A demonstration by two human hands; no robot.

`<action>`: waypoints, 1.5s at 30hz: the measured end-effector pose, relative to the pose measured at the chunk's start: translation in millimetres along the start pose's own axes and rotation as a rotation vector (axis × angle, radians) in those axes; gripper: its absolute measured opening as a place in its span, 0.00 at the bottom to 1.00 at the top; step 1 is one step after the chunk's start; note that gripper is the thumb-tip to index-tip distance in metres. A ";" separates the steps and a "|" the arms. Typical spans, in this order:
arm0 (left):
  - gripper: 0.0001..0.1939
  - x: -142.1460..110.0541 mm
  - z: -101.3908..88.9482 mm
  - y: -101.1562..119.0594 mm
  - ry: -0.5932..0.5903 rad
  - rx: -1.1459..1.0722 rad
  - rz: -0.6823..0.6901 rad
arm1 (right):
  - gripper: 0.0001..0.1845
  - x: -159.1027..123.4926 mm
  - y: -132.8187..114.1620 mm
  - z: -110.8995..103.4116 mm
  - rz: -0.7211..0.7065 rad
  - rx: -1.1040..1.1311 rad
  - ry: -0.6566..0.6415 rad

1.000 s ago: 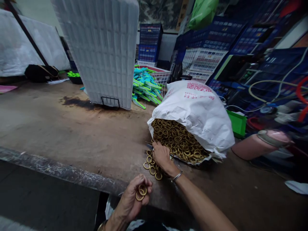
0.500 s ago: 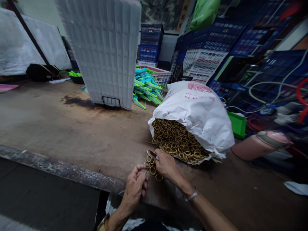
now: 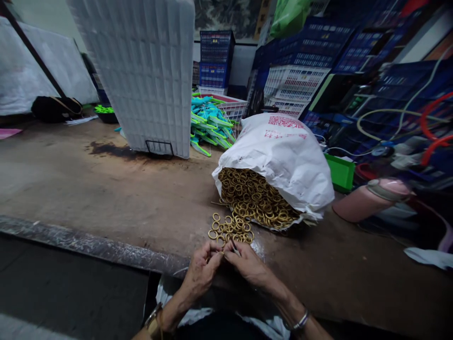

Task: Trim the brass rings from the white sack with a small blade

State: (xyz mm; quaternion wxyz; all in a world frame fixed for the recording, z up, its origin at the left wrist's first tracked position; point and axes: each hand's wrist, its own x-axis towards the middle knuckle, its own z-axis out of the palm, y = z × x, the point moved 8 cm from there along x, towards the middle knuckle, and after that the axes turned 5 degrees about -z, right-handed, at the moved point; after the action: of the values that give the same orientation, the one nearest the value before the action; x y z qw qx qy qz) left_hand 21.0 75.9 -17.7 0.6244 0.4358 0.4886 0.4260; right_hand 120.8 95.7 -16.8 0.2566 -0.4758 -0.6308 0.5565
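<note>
Near the table's front edge, my left hand (image 3: 202,268) is closed, thumb and fingers pinching a brass-coloured ring (image 3: 221,253). My right hand (image 3: 250,265) meets it there, closed around a slim dark-tipped tool (image 3: 234,246) whose exact kind I cannot make out. The right fingertips come up against the same ring. Just beyond both hands lies a loose spread of brass-coloured rings (image 3: 231,227). They trail from the mouth of a white woven sack (image 3: 283,156) lying on its side, packed with many more such rings (image 3: 258,196).
A tall translucent ribbed plastic panel (image 3: 148,80) stands on the table (image 3: 106,198) at left. Green and blue plastic pieces (image 3: 208,123) are heaped behind it. Right of the sack are a green tray (image 3: 339,172) and a pink bottle (image 3: 368,200). Stacked crates (image 3: 297,82) stand behind.
My right hand has drawn back from the loose rings to meet my left hand, bringing the tool. More rings now show spread beyond the hands. The whole view has shifted slightly.
</note>
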 end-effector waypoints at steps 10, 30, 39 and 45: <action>0.14 -1.2 1.2 -12.1 0.084 -0.076 -0.018 | 0.17 -4.4 10.6 10.2 0.140 0.248 0.029; 0.18 -4.8 7.3 -16.8 -0.043 -0.194 -0.200 | 0.11 3.6 -5.1 -4.7 -0.027 0.055 0.197; 0.18 -6.0 7.0 -18.2 -0.025 -0.298 -0.204 | 0.11 -8.9 -15.4 3.0 -0.176 -0.599 0.160; 0.17 -6.9 5.1 -19.4 -0.006 -0.296 -0.195 | 0.17 -10.8 -14.0 10.7 -0.108 -0.845 0.102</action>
State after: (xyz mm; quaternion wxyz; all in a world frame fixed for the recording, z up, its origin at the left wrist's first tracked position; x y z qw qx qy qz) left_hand 27.0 63.7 -34.0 0.7216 0.2908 0.4586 0.4295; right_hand 111.8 82.2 -4.0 0.0988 -0.5323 -0.8139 0.2108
